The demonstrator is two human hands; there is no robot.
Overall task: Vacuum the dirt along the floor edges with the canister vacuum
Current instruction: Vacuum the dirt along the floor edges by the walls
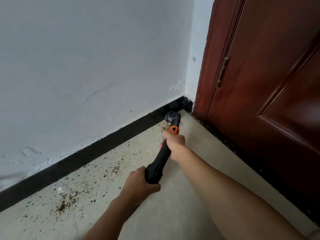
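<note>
Floor (181, 196) corner: vacuum wand (160, 161) gripped by right hand (174, 144) forward, left hand (138, 183) rear, fingers wrapped closed.

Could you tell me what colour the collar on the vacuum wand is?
Orange collar, seen in the head view.

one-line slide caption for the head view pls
Both hands grip a black vacuum wand, its round brush nozzle in the corner by the black baseboard.

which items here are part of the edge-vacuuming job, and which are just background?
Job:
- vacuum wand, nozzle in the corner
- left hand and right hand, both gripping the wand
- brown dirt along the black baseboard

Background:
- wooden door
- door hinge
- white wall
</note>
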